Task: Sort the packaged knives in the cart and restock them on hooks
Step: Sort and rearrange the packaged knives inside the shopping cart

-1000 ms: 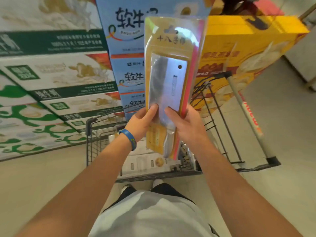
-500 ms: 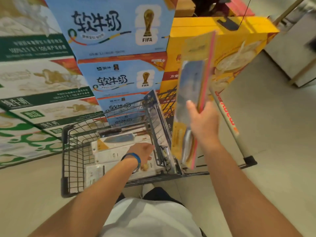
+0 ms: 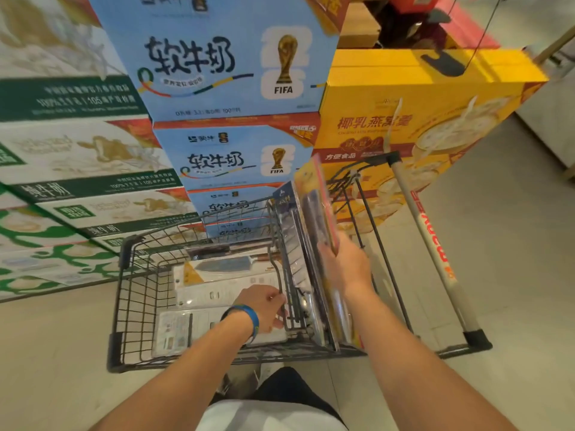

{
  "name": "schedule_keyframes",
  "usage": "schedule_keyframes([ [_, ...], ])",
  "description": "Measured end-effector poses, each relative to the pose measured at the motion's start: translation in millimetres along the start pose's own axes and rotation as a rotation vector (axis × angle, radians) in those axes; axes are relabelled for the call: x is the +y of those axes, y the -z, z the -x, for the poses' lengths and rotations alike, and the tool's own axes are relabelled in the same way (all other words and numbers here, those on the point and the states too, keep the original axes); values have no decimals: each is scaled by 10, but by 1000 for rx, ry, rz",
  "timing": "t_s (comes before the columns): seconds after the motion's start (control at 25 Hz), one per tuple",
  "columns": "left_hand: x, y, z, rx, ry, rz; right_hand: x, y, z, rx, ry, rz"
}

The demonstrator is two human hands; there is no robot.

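Observation:
My right hand (image 3: 345, 265) grips the lower part of a yellow and pink packaged cleaver (image 3: 314, 206). The package stands on edge in the narrow rear section of the wire cart (image 3: 124, 306), beside an upright dark blue knife package (image 3: 287, 225). My left hand (image 3: 264, 309), with a blue wristband, reaches into the main basket. Its fingers curl round the wire divider (image 3: 277, 269) between the two sections. Flat in the basket lie a white packaged knife (image 3: 217, 275), a dark packaged knife (image 3: 217, 248) and another clear pack (image 3: 180, 331).
Stacked blue milk cartons (image 3: 217, 63) stand just beyond the cart, green and white cartons (image 3: 68, 157) to the left, yellow boxes (image 3: 404, 119) to the right. The cart handle (image 3: 431, 244) runs along the right side. Pale floor (image 3: 513, 244) lies on the right.
My left hand let go of the cleaver package and dropped into the basket. My right hand lowered the package from in front of me down into the cart's rear section.

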State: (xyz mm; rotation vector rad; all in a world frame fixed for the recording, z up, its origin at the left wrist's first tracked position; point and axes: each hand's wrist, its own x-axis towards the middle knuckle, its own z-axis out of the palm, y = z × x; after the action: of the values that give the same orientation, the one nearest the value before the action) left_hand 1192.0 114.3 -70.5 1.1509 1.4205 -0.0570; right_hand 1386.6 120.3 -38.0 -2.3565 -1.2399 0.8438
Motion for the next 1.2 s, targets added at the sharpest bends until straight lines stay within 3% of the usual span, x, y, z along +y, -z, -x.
schedule_keyframes([
  [0.12,-5,26,25,-22,11,30,175,-377,73,-253,-85,-168],
  [0.32,-30,20,30,-27,-30,94,256,-468,16,-274,-168,-180],
  [0.4,-120,65,45,-81,-25,134,202,-427,90,-162,-137,-215],
  [0.48,-329,173,31,-104,10,149,41,-347,220,127,-24,-246],
  [0.56,-651,342,-64,-67,115,158,-246,-295,423,389,215,-305],
  [0.6,-813,428,-122,-49,178,149,-418,-315,554,395,357,-346],
  [0.72,-1324,673,-366,-32,300,39,-896,-721,945,80,666,-377],
  [0.8,-1607,787,-566,-21,280,-63,-1018,-1155,1033,-131,670,-317],
  [0.96,-2011,962,-943,67,199,-320,-823,-2031,717,-326,368,-145],
  [1.2,-2565,1081,-1540,68,123,-828,-118,-2819,125,-616,-43,368],
])
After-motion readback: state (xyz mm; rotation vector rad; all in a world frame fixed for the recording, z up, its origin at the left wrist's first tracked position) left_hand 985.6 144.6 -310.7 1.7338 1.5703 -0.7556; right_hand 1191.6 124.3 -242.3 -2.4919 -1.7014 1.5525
